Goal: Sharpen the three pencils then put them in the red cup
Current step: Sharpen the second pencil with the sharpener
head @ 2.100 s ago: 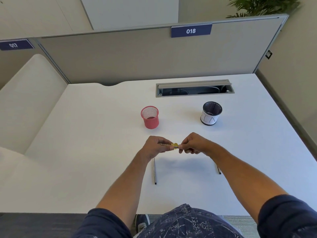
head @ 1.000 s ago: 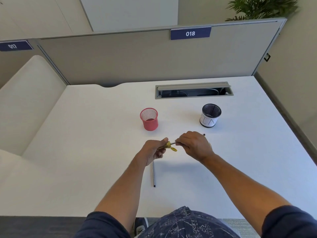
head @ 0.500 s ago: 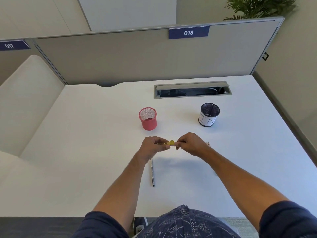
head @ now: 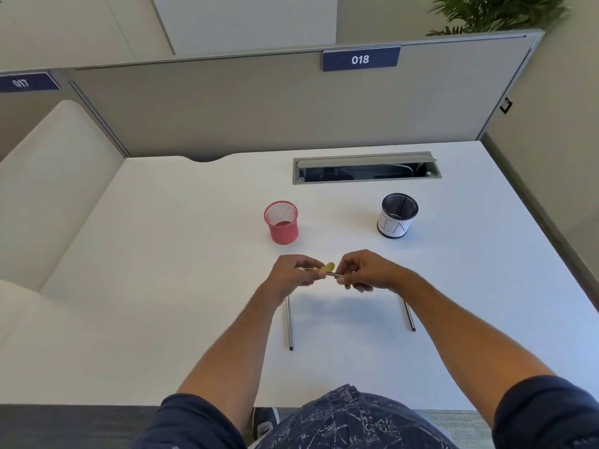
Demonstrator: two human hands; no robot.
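White desk in a cubicle w/ grey partition, sign "018". Landmark: red cup, upright, mesh. Just in front of it, above the desk, the left hand pinches a yellow sharpener; the right hand has fingers curled round a pencil whose end meets the sharpener. Two more pencils lie flat on the desk nearer the person: one in front of the cup, one front-right, well apart. Black-and-white cup stands to the cup's right; cable slot behind-right
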